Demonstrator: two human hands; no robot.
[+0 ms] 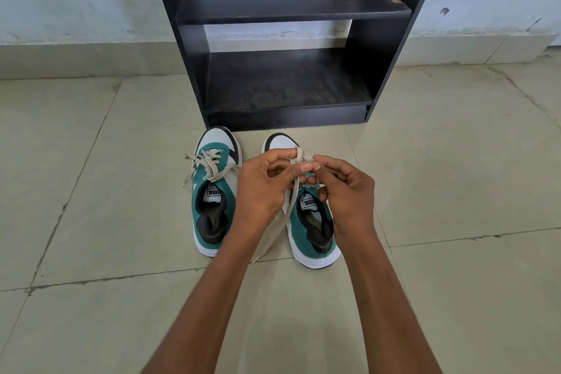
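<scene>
Two green, white and black sneakers stand side by side on the tiled floor, toes toward a shelf. The left sneaker (214, 191) has its beige laces tied in a loose bow. Over the right sneaker (312, 231) both hands work its beige lace (279, 228). My left hand (264, 188) pinches a loop of the lace at the top. My right hand (346, 191) pinches the lace beside it, fingertips nearly touching the left thumb. One loose lace end trails down toward me onto the floor.
A black two-tier shelf unit (285, 9) stands against the pale wall right behind the sneakers, with nothing on either shelf. Beige floor tiles (106, 191) spread to both sides and toward me.
</scene>
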